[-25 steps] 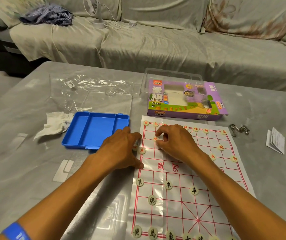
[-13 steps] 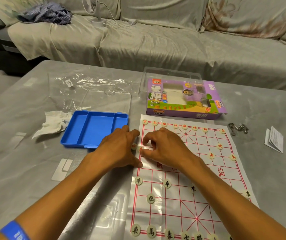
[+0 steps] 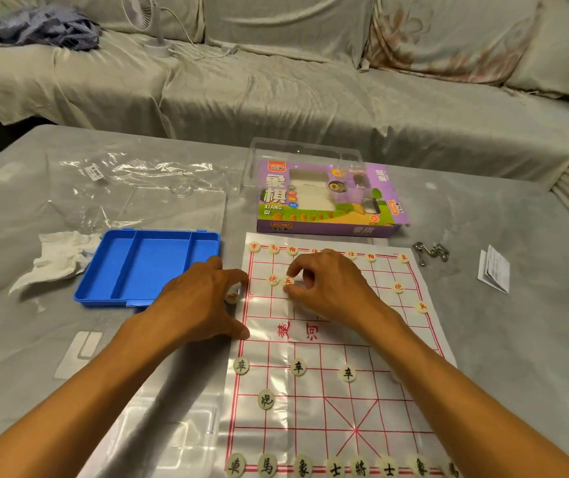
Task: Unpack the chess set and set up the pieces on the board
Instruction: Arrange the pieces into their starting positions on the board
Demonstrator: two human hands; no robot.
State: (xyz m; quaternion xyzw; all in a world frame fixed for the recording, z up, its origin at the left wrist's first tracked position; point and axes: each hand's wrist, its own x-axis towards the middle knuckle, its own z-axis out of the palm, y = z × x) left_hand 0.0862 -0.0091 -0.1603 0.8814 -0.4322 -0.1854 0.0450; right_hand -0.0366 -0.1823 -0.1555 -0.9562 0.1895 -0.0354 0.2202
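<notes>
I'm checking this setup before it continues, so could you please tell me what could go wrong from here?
1. The right hand pinches a red soldier piece right beside the red cannon piece; setting it down may knock the cannon off its point.
2. The thin board sheet looks glossy and light; the left hand at its edge could shift it and scatter the placed pieces.
3. A red piece under the left fingers lies off the board's edge.
</notes>
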